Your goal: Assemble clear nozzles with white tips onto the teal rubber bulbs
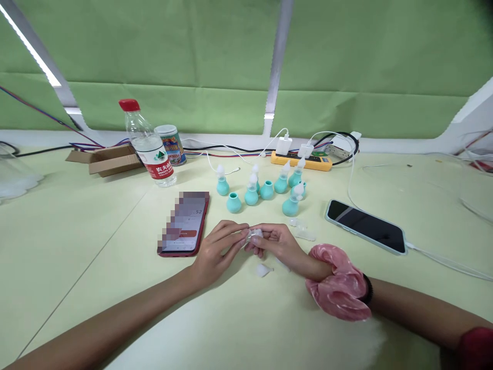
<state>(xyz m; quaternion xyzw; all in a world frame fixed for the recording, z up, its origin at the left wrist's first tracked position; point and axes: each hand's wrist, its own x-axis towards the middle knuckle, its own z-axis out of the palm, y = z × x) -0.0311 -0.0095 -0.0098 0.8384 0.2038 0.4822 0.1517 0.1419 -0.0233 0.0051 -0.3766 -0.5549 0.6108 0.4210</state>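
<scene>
My left hand point(217, 249) and my right hand point(278, 245) meet over the table, both pinching one small clear plastic piece point(254, 235) between the fingertips. A pink scrunchie point(338, 283) sits on my right wrist. A small clear cap point(263, 270) lies on the table just under my hands. Two more clear pieces point(301, 229) lie to the right of my right hand. Behind my hands stand several teal rubber bulbs point(251, 195), most fitted with clear tips, one point(233, 202) without.
A red phone point(185, 224) with a lit screen lies left of my hands, and a dark phone point(365, 226) on a charging cable lies to the right. At the back stand a water bottle point(147, 145), a can point(171, 144), a cardboard box point(109, 160) and a yellow power strip point(301, 160).
</scene>
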